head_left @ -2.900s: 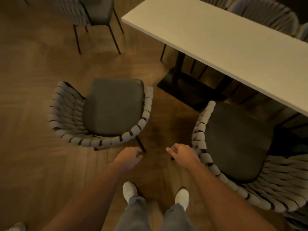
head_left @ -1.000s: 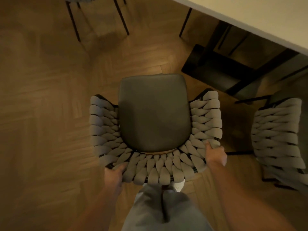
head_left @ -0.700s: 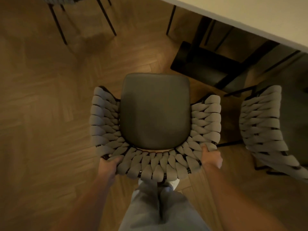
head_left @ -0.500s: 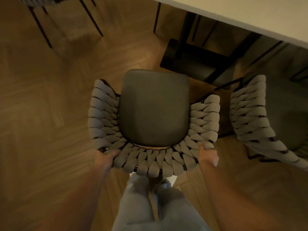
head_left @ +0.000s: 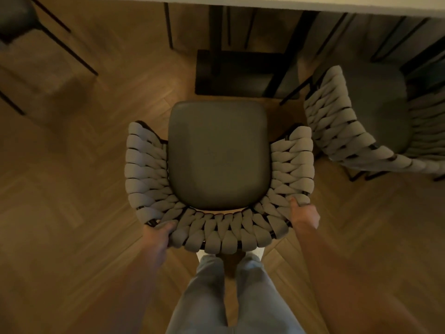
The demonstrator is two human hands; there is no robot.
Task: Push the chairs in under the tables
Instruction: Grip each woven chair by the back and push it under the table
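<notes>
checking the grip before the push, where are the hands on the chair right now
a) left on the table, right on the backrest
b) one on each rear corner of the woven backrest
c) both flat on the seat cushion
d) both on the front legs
b: the left hand and right hand each grip a rear corner of the chair's woven backrest, thumbs on the weave; neither touches the seat or the table.
</notes>
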